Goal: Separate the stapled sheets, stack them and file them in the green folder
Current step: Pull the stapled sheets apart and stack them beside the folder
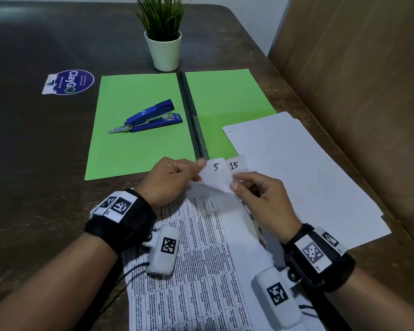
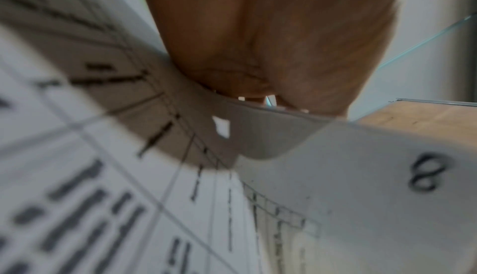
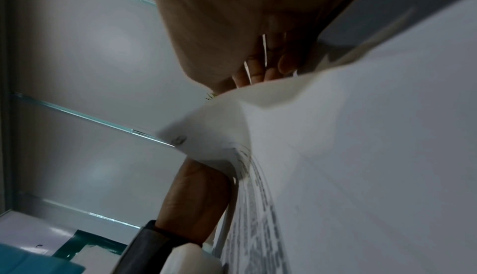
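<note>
A stapled set of printed sheets (image 1: 201,254) lies near the table's front edge, its far corner lifted. My left hand (image 1: 177,174) pinches that corner, where a sheet is marked 5 (image 1: 216,167). My right hand (image 1: 246,187) pinches the same corner from the right, below a sheet marked 15 (image 1: 234,165). The left wrist view shows the palm (image 2: 258,40) over curled printed paper (image 2: 129,135). In the right wrist view the fingers (image 3: 260,70) hold a bent white corner (image 3: 219,127). The open green folder (image 1: 139,125) lies behind the hands.
A blue stapler (image 1: 151,117) rests on the folder's left leaf. Loose white sheets (image 1: 304,173) lie at the right, overlapping the folder's right leaf. A potted plant (image 1: 163,34) stands behind the folder. A sticker (image 1: 69,81) is on the dark table (image 1: 34,139). A brown panel (image 1: 359,80) borders the right side.
</note>
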`<state>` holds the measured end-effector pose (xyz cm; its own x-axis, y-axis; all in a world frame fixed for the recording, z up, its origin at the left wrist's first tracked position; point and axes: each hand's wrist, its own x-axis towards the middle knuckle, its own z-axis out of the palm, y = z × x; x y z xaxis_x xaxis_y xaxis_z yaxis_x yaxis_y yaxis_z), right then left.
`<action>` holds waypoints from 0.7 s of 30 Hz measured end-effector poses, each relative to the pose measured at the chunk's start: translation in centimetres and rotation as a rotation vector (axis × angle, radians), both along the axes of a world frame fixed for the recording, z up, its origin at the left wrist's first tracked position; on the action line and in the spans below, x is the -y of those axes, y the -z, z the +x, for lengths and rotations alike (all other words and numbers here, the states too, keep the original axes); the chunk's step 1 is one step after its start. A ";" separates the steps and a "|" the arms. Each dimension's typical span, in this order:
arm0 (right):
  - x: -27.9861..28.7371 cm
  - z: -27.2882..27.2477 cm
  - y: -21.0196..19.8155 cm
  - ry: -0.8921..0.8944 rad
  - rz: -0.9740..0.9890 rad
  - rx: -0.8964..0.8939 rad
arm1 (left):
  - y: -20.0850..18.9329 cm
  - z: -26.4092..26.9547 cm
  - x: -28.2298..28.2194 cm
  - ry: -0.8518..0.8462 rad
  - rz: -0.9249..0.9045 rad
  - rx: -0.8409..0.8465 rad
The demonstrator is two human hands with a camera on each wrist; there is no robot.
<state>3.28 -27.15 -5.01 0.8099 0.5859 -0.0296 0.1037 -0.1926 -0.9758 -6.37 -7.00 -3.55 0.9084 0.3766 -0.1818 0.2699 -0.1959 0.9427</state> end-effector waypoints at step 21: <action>0.1 -0.1 -0.1 -0.072 -0.006 0.056 | 1.0 -0.1 -0.5 0.039 0.043 0.066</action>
